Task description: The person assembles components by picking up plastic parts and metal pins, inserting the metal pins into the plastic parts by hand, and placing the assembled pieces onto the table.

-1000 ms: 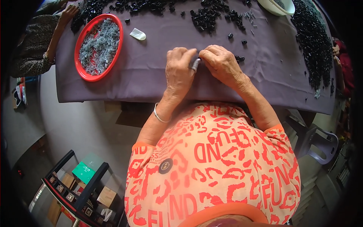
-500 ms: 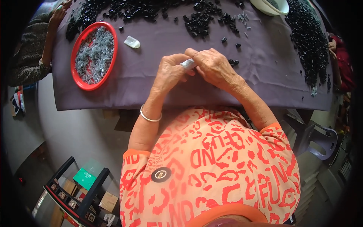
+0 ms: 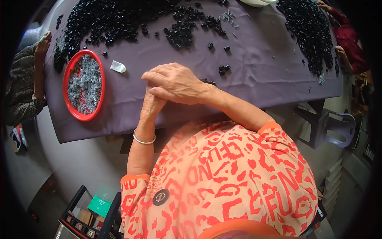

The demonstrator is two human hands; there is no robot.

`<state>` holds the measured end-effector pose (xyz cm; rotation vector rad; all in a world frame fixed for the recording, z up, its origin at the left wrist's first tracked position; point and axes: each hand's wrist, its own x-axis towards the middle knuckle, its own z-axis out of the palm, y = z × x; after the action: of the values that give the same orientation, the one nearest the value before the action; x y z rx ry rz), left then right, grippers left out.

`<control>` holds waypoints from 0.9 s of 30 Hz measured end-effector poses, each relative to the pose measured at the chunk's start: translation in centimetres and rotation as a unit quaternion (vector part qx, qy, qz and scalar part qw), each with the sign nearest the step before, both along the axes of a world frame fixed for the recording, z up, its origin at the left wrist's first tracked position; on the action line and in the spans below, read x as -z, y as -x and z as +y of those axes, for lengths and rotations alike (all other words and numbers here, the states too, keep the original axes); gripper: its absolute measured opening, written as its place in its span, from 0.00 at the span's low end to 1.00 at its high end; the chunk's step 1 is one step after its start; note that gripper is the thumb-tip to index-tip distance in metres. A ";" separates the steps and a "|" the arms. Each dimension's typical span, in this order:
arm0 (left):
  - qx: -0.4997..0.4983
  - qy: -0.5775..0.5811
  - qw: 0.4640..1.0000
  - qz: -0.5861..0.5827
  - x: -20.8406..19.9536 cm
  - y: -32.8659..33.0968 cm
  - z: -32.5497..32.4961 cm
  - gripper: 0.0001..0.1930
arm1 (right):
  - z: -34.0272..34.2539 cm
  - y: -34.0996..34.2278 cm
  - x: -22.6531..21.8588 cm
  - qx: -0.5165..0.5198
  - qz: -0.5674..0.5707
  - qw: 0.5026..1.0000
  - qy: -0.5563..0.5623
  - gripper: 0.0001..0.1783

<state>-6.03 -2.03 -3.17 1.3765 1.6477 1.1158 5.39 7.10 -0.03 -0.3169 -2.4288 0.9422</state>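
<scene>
My right hand (image 3: 175, 83) lies across the top of my left hand (image 3: 155, 102), its fingers bent together over the left fingers. Only the left wrist and the base of that hand show; its fingers are hidden underneath. Whatever is between the two hands is covered, so the white sleeve-like piece cannot be seen there. Left of the hands, a similar white finger cot (image 3: 117, 66) rests flat on the purple tablecloth (image 3: 127, 91). A few black plastic caps (image 3: 224, 70) sit to the right, and some more are partly behind my right wrist.
A red oval tray (image 3: 102, 92) of small clear plastic pieces (image 3: 84, 85) stands at the left. Black pieces (image 3: 111, 20) are heaped along the far side and at the far right (image 3: 306, 36). People sit at both sides (image 3: 26, 87) (image 3: 350, 44); a grey plastic chair (image 3: 330, 126) stands right.
My right hand has swung left over my left hand, covering its fingers and the white piece that was pinched between both hands. The view has shifted, so the table sits lower and further left.
</scene>
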 end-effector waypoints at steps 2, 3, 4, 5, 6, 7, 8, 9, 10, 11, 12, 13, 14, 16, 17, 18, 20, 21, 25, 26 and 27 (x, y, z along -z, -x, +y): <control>-0.041 -0.035 0.998 -0.032 0.4 -0.3 -0.3 0.17 | 0.0 0.2 0.0 0.005 -0.037 0.999 0.022 0.24; -0.041 -0.030 0.998 -0.035 0.4 -0.1 -0.4 0.17 | -0.1 0.2 0.1 0.007 -0.039 0.999 0.022 0.24; -0.025 -0.015 1.000 -0.001 0.3 0.1 -0.3 0.17 | -0.2 0.3 0.1 0.009 -0.042 0.999 0.021 0.24; -0.008 -0.001 0.999 0.033 0.3 0.2 -0.3 0.17 | -0.3 0.4 0.2 0.010 -0.044 0.999 0.024 0.24; -0.007 0.002 0.999 0.031 0.4 0.2 -0.3 0.17 | -0.4 0.6 0.2 0.017 -0.039 0.999 0.015 0.25; -0.018 -0.019 1.000 0.010 0.5 0.2 -0.4 0.17 | -0.5 0.7 0.1 0.023 -0.034 0.999 0.005 0.26; -0.028 -0.040 0.999 -0.010 0.6 0.1 -0.4 0.17 | -0.5 0.7 0.1 0.024 -0.034 0.999 0.006 0.26; -0.028 -0.040 0.999 -0.008 0.6 0.1 -0.4 0.17 | -0.4 0.8 0.0 0.026 -0.037 0.999 0.006 0.27; -0.041 -0.053 0.997 -0.025 0.6 -0.2 -0.2 0.16 | -0.4 0.9 -0.2 0.028 -0.040 0.999 0.006 0.28; -0.054 -0.068 0.995 -0.041 0.5 -0.3 -0.2 0.16 | -0.3 0.9 -0.4 0.029 -0.036 0.999 0.004 0.28; -0.051 -0.071 0.995 -0.038 0.2 -0.3 -0.2 0.16 | 0.0 0.7 -0.4 0.020 -0.055 0.997 0.047 0.28; -0.028 0.004 1.000 -0.004 -0.3 -0.3 -0.2 0.15 | 0.2 0.7 -0.5 0.012 -0.072 0.993 0.089 0.29; -0.005 0.078 0.996 0.031 -0.6 -0.3 -0.2 0.14 | 0.2 0.6 -0.3 0.016 -0.069 0.994 0.086 0.29; -0.022 0.012 0.998 0.061 0.3 -0.3 -0.5 0.13 | 0.1 0.7 0.0 0.024 -0.061 0.996 0.055 0.29; -0.013 -0.008 0.996 0.091 0.5 0.0 -0.8 0.13 | 0.0 0.8 0.0 0.025 -0.058 0.997 0.051 0.29; -0.002 -0.026 0.992 0.120 0.2 0.1 -0.8 0.14 | -0.1 0.9 0.0 0.026 -0.054 0.997 0.053 0.30; 0.016 0.031 0.998 0.059 -0.6 0.3 -0.6 0.17 | -0.3 0.8 0.4 0.029 -0.049 0.997 0.055 0.30; 0.029 0.090 0.996 -0.003 -1.0 0.4 -0.5 0.22 | -0.4 0.9 0.7 0.034 -0.043 0.997 0.048 0.30; -0.004 0.025 0.999 0.035 -1.0 0.1 0.1 0.13 | -0.2 1.2 1.0 0.037 -0.037 0.997 0.055 0.29; -0.007 0.045 0.998 0.034 -1.2 0.1 0.3 0.13 | 0.0 1.2 0.8 0.035 -0.036 0.997 0.056 0.29; -0.010 0.066 0.997 0.032 -1.7 -0.1 0.6 0.13 | 0.4 1.0 0.3 0.020 -0.044 0.995 0.083 0.28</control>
<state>-5.96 -1.48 -1.51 1.3257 1.7518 0.9653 4.37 7.54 -0.36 -0.4733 -2.4187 1.1380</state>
